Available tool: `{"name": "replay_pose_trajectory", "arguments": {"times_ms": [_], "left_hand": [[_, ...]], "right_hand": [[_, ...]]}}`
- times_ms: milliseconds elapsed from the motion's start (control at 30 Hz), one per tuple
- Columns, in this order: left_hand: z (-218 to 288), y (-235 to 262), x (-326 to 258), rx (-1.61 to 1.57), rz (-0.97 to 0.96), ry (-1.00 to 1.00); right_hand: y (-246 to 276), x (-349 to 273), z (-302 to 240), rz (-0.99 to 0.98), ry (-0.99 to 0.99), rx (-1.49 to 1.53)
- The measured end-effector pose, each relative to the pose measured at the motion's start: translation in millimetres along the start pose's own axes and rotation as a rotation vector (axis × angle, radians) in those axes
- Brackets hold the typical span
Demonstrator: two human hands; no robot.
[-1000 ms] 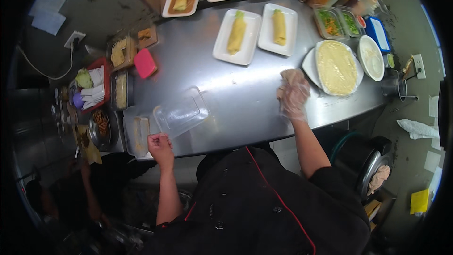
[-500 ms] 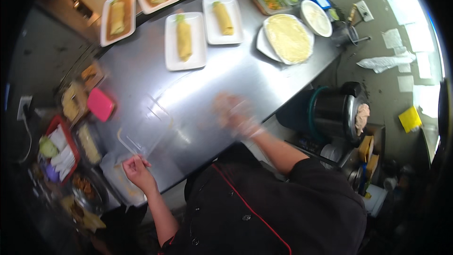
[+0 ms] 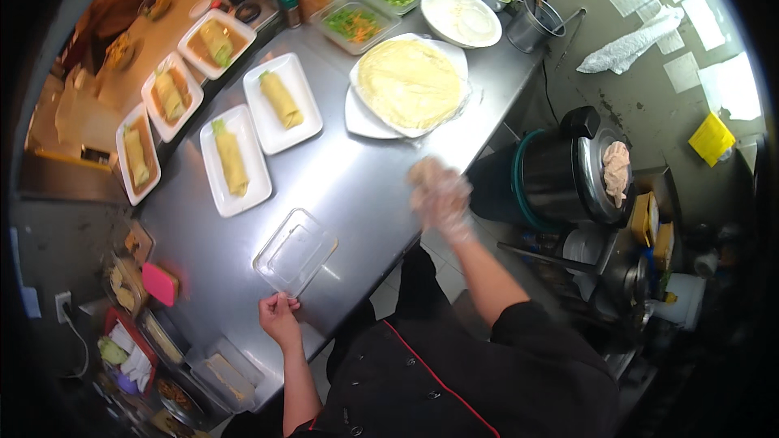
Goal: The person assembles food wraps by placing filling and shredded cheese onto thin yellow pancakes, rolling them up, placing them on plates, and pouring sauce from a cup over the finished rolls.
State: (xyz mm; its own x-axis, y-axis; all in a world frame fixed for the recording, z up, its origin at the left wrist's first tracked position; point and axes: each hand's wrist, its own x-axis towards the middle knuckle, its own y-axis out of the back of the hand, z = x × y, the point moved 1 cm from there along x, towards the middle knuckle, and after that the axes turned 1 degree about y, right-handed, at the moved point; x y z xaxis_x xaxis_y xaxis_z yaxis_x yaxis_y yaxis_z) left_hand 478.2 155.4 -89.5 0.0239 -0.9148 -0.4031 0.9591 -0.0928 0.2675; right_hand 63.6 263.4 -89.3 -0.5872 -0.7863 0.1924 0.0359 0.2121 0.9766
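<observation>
My bare left hand (image 3: 280, 320) is closed in a pinch at the near corner of a clear plastic lid (image 3: 286, 266) over the steel counter. In a clear plastic glove, my right hand (image 3: 442, 199) hovers by the counter's near right edge. Motion smears its fingers, so whether it holds anything does not show. Beyond it, a stack of pale yellow crepes (image 3: 410, 85) under clear film sits on white plates. Two white rectangular plates, one nearer (image 3: 258, 195) and one farther (image 3: 310, 134), each bear a rolled crepe with green leaf at one end.
Several sauced rolls on white plates, one plate (image 3: 130, 186) among them, line a shelf at the left. Tubs of chopped vegetables (image 3: 353, 26) and a white bowl (image 3: 462, 16) stand at the back. A pink-lidded box (image 3: 160, 284) and an open container (image 3: 223, 377) are at left; a large pot (image 3: 560, 178) is at right.
The view has turned toward the right. My left hand has moved to the right with the clear lid. My right hand has shifted right toward the counter's edge, still blurred.
</observation>
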Motion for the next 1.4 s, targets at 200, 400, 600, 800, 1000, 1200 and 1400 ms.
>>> {"name": "replay_pose_trajectory", "arguments": {"times_ms": [200,400,600,800,1000,1200,1400], "left_hand": [[55,-101,4,0.424,0.096,-0.249],[171,-359,49,-0.047,-0.235,0.052],[204,-387,74,0.556,-0.272,0.235],[235,-421,52,1.331,0.088,-0.055],[203,-428,61,0.269,0.026,0.087],[171,-422,49,-0.288,0.004,-0.01],[224,-379,-1,-0.402,-0.05,0.078]], "right_hand": [[-9,178,199,0.195,-0.381,0.335],[-48,257,287,0.194,-0.33,0.279],[-26,240,279,0.207,-0.322,0.088],[-14,247,285,0.182,-0.34,0.169],[-9,250,284,0.148,-0.352,0.23],[-9,251,281,0.124,-0.325,0.214],[-9,251,287,0.099,-0.338,0.211]]}}
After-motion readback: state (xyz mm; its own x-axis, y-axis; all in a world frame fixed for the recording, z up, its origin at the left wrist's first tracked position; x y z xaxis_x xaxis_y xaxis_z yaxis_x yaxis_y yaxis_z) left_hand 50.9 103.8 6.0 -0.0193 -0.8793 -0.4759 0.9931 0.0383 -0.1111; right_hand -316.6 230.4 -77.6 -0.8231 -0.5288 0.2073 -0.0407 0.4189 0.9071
